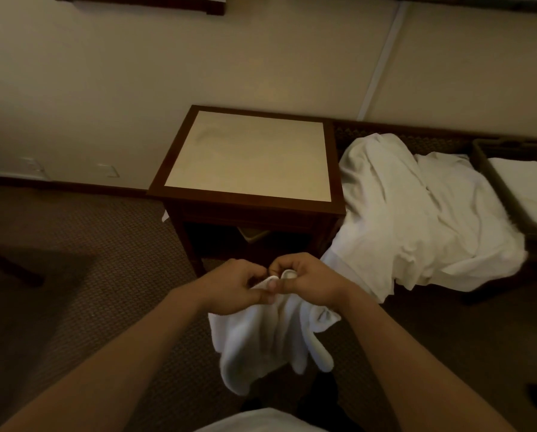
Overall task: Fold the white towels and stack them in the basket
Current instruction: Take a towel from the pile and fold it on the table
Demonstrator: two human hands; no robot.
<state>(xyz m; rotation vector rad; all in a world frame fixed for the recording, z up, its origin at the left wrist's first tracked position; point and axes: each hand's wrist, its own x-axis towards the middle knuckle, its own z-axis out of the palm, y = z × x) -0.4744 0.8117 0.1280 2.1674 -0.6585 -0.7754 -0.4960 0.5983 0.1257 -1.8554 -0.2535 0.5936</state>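
Two corners meet — left hand (234, 286) and right hand (307, 283) each pinch the towel (267, 341); best align edges evenly before carrying it toward the basket (491, 179) at two o'clock.

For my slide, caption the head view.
Both hands, left and right, pinch a white towel beside the side table.
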